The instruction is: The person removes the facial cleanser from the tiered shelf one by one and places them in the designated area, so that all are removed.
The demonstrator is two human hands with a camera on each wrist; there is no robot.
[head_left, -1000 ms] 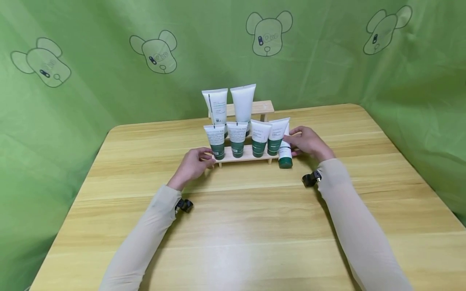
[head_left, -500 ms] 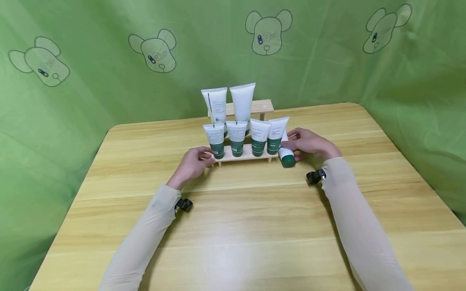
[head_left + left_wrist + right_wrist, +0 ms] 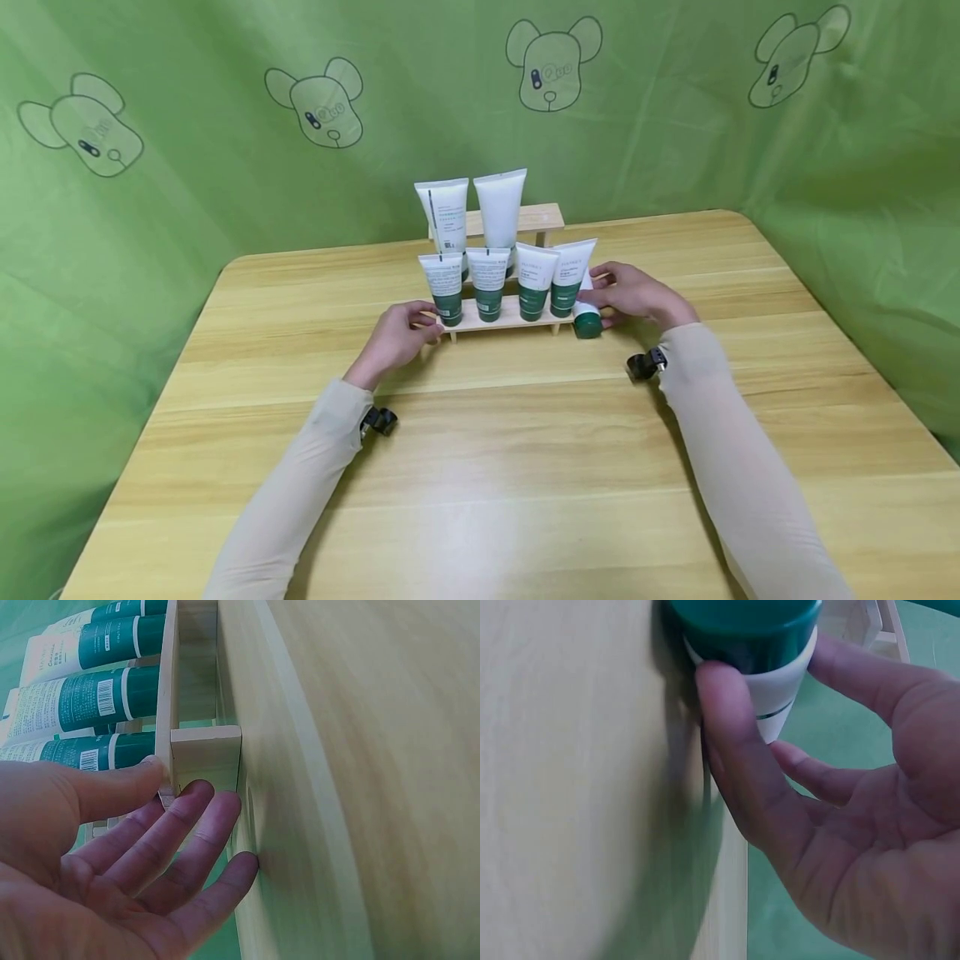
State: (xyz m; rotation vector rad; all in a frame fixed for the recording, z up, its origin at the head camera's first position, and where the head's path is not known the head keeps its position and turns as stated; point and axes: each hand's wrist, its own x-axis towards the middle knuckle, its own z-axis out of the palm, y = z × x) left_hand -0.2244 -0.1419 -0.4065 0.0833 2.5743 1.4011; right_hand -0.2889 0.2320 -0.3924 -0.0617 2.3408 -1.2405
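A small wooden tiered rack (image 3: 507,316) stands toward the back of the table. At its lower left end, my left hand (image 3: 401,336) pinches the shelf between thumb and fingers; the thumb (image 3: 124,791) lies on the shelf's edge in the left wrist view. Along the lower shelf are several small white-and-green tubes (image 3: 489,283), caps down. Behind them rise two taller white tubes (image 3: 500,208). Beside the rack's right end, my right hand (image 3: 633,293) grips another white tube with a green cap (image 3: 588,324). Its upper part is partly hidden by the rightmost small tube and my fingers.
The wood-grain table (image 3: 480,467) extends toward me and to both sides. A green curtain (image 3: 442,108) with printed animal heads hangs behind it. The rack's upper shelf (image 3: 536,218) shows to the right of the tall tubes.
The tube in my right hand swung its cap to the right, then back left, and now sits slightly farther back. My left hand and the rack have stayed put.
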